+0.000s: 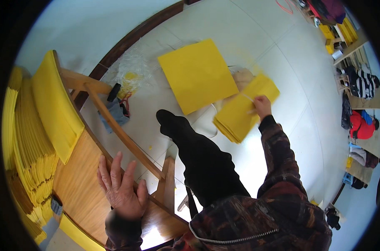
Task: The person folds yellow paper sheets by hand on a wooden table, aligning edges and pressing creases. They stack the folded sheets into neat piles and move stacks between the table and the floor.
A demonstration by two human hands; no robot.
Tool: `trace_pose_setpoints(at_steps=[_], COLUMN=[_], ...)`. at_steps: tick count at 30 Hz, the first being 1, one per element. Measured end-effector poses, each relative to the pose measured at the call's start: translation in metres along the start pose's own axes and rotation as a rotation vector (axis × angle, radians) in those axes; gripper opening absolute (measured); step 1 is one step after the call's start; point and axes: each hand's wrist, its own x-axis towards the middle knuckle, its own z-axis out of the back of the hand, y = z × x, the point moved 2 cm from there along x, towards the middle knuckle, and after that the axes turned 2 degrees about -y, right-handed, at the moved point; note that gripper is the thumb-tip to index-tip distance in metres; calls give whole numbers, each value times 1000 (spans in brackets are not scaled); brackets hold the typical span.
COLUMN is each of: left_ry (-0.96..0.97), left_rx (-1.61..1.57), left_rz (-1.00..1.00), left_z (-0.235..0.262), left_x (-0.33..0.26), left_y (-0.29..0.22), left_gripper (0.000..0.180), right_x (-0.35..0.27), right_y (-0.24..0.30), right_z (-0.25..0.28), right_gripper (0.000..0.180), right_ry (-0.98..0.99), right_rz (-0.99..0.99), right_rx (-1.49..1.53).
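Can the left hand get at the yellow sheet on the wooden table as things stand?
Probably yes: the left hand looks open and empty above the wooden table, with only tabletop visible between it and the near edge of the yellow sheet.

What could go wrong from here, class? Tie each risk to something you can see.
The right hand alone appears to hold the yellow bundle above the floor, so it might slip or fan open. The layered yellow stack at far left looks uneven and could slide. A pale cord loops near the dark-clad leg and might catch the foot.
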Motion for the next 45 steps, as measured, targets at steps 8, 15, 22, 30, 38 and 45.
trace_pose_setpoints(at_steps=[8, 15, 22, 30, 38, 45], left_ry=[12, 65, 98, 106, 149, 101], left_rx=[-40, -28, -45, -5, -10, 56], left_rz=[33, 68, 85, 80, 165, 99], left_z=[1, 3, 1, 0, -2, -2], left_x=[-9, -3, -4, -6, -12, -6], left_y=[9, 6, 7, 8, 5, 5], left_gripper=[40, 39, 38, 43, 44, 39], right_x=[-16, -18, 27, -17, -44, -120], right_y=[-164, -225, 0, 249, 269, 210], right_z=[-13, -73, -100, -348, -467, -463], right_gripper=[20, 22, 40, 36, 43, 21], right_ry=[115, 979, 1158, 1144, 934, 890], right_rz=[-134, 295, 389, 836, 600, 840], right_rx=[-399, -1017, -987, -323, -437, -487])
